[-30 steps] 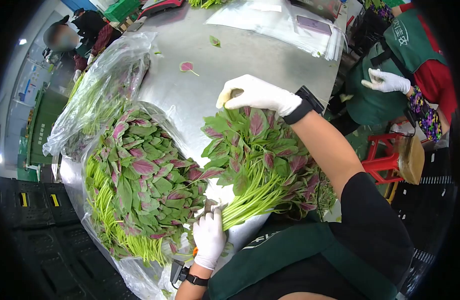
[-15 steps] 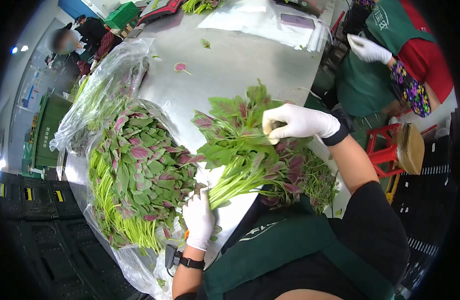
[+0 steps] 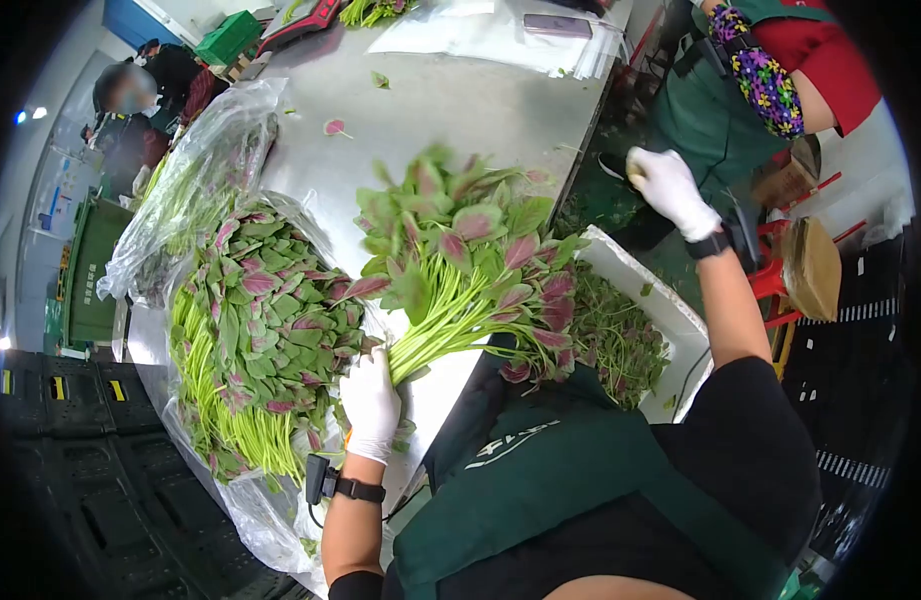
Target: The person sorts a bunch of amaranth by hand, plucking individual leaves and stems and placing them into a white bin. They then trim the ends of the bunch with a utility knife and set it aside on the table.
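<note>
My gloved left hand is closed around the stem ends of a bunch of red-and-green amaranth. The bunch fans out to the upper right, its leaf tips smeared by motion. Away to the right, my gloved right hand is beyond the table edge, fingers curled together; a small yellowish spot shows at the fingertips, too small to name. Beside my left hand lies a big pile of amaranth on clear plastic.
A white foam box of loose greens stands at my right side. A plastic bag of greens lies at the table's left. A phone rests on plastic bags at the back. A co-worker in a green apron stands at the right; black crates are stacked left.
My right hand has left the bunch's leaves and swung right, past the table edge. The bunch has spread wider, still in my left hand. The co-worker's gloved hand is gone from view.
</note>
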`<state>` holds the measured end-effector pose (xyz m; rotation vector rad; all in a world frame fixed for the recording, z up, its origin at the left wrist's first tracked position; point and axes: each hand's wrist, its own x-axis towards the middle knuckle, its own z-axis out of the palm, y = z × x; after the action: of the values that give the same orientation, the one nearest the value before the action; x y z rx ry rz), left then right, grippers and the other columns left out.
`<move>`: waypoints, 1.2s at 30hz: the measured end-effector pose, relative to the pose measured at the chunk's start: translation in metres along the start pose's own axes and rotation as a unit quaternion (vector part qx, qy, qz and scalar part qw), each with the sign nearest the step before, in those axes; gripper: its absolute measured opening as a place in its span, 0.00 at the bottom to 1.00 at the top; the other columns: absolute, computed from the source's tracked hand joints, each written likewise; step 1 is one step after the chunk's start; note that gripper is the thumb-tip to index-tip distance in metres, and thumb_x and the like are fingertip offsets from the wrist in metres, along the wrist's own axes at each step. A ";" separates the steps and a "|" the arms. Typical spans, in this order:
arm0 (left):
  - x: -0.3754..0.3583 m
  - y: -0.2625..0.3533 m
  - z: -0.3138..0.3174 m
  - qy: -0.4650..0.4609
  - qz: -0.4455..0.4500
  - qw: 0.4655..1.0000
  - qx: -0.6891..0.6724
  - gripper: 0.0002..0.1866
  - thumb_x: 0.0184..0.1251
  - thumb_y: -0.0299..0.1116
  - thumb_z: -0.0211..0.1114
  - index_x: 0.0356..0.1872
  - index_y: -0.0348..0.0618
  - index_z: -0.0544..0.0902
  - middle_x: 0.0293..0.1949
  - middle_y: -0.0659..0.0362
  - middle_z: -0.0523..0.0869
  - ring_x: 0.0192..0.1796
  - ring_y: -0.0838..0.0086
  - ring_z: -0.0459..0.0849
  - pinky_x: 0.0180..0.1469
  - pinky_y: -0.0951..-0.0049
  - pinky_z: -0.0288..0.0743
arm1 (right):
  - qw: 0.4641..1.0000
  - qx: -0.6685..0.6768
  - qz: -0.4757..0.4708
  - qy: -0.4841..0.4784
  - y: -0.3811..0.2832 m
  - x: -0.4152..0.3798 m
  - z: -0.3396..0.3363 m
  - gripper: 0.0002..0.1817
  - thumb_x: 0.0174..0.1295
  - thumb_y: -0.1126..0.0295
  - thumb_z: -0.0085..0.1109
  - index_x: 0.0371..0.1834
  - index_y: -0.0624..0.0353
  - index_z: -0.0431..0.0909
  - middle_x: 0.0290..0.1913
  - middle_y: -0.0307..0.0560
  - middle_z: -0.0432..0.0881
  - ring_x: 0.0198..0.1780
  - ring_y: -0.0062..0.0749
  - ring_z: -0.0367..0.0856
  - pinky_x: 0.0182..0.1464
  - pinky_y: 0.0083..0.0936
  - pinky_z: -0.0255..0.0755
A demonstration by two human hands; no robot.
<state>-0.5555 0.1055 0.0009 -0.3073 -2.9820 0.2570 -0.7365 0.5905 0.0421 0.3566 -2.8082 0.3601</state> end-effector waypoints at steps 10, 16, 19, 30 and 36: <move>0.011 0.006 -0.048 -0.005 -0.074 0.971 -0.227 0.22 0.51 0.23 0.66 0.50 0.45 0.78 0.35 0.50 0.84 0.39 0.52 0.85 0.41 0.58 0.78 | 0.954 0.090 0.159 -0.236 -0.008 -0.167 0.051 0.16 0.53 0.63 0.62 0.44 0.57 0.84 0.51 0.53 0.81 0.55 0.51 0.79 0.58 0.43 0.72; 0.069 0.003 -0.159 0.061 -0.118 0.892 -0.433 0.18 0.54 0.19 0.65 0.48 0.37 0.79 0.34 0.51 0.85 0.34 0.66 0.85 0.41 0.71 0.78 | 0.950 0.113 0.107 -0.271 -0.026 -0.187 0.083 0.20 0.56 0.60 0.62 0.49 0.59 0.81 0.51 0.54 0.81 0.54 0.51 0.80 0.59 0.42 0.72; 0.071 0.011 -0.184 -0.041 -0.208 0.720 -0.660 0.16 0.54 0.26 0.67 0.45 0.35 0.78 0.30 0.59 0.81 0.28 0.77 0.79 0.32 0.78 0.74 | 0.958 0.144 0.082 -0.234 -0.030 -0.178 0.087 0.20 0.56 0.59 0.62 0.48 0.59 0.82 0.48 0.53 0.82 0.53 0.51 0.80 0.57 0.42 0.73; -0.016 0.047 -0.027 -0.285 -0.339 0.174 -0.879 0.22 0.61 0.26 0.62 0.57 0.33 0.74 0.36 0.57 0.80 0.32 0.72 0.78 0.41 0.68 0.76 | 0.934 0.096 0.081 -0.334 -0.045 -0.207 0.100 0.19 0.55 0.57 0.63 0.45 0.58 0.84 0.44 0.53 0.84 0.49 0.49 0.82 0.53 0.42 0.75; -0.028 0.048 -0.015 -0.251 -0.327 0.202 -0.889 0.24 0.60 0.26 0.63 0.59 0.32 0.73 0.36 0.56 0.79 0.32 0.71 0.77 0.41 0.68 0.74 | 0.940 0.112 0.032 -0.319 -0.065 -0.201 0.100 0.17 0.54 0.59 0.63 0.41 0.59 0.84 0.41 0.53 0.84 0.47 0.49 0.83 0.51 0.43 0.76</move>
<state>-0.5165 0.1485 0.0033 1.0386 -1.2756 -3.3648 -0.5571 0.5431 -0.0997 0.5087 -3.4260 0.6898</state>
